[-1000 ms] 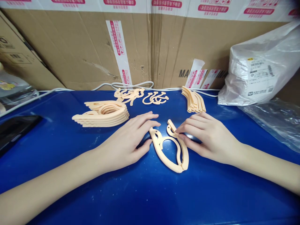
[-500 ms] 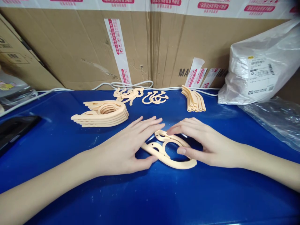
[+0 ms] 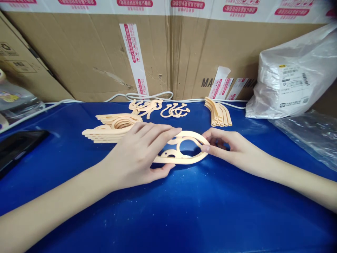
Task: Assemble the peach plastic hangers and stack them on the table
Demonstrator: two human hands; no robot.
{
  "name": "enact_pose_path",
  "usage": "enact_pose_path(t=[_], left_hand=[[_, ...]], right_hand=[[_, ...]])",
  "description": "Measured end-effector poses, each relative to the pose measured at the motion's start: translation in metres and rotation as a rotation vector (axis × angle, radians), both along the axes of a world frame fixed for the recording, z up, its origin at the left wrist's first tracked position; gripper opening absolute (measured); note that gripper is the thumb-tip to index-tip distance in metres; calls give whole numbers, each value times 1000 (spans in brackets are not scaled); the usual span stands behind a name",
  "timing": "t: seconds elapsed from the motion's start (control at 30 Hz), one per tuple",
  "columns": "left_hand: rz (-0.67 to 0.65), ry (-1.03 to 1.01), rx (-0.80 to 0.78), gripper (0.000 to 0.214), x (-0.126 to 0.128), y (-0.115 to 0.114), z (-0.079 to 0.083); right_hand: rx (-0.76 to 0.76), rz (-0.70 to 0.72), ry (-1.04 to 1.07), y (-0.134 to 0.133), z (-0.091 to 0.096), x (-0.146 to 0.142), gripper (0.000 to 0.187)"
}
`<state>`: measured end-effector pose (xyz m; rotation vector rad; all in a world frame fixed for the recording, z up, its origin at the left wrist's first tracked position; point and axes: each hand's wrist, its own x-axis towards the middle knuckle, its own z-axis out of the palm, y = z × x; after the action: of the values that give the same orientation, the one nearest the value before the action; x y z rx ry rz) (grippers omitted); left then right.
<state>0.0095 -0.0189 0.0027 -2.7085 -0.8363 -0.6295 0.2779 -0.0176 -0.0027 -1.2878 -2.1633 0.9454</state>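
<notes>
Between my hands is a beige plastic folding hanger part (image 3: 184, 161) with a rounded right end and a ring-shaped opening. My left hand (image 3: 137, 153) spans its left end, fingers over the far edge and thumb along the near edge, hiding that end. My right hand (image 3: 234, 144) pinches the rounded right end between thumb and fingers. Just beyond my left hand lies a stack of similar hanger parts (image 3: 105, 133), partly covered by my fingers. Farther back are several beige hooks (image 3: 175, 111), a second heap of hooks (image 3: 147, 105) and curved hanger arms (image 3: 218, 114).
A blue tabletop (image 3: 184, 211) lies under everything. Cardboard boxes (image 3: 92, 52) stand along the back, with a white cable (image 3: 116, 96) before them. A black phone-like object (image 3: 21, 151) is at left. A plastic-wrapped package (image 3: 284, 80) and clear plastic film (image 3: 310, 133) are at right.
The hanger part has turned to lie more level and shifted slightly away from me. My right hand has moved from above it to pinch its right end. My left hand has moved slightly farther back.
</notes>
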Motion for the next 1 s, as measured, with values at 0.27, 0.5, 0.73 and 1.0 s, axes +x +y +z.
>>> enact_pose_path(t=[0.27, 0.5, 0.73, 1.0], left_hand=[[5, -6, -31, 48, -1, 1, 1], [-1, -19, -121, 51, -2, 1, 3], [-5, -31, -165, 52, -4, 4, 2], [-11, 30, -158, 55, -4, 5, 1]], right_hand=[[-259, -12, 202, -3, 10, -4, 31], [-327, -65, 268, -3, 9, -2, 29], [-321, -86, 306, -2, 8, -2, 25], [-304, -80, 298, -3, 7, -2, 28]])
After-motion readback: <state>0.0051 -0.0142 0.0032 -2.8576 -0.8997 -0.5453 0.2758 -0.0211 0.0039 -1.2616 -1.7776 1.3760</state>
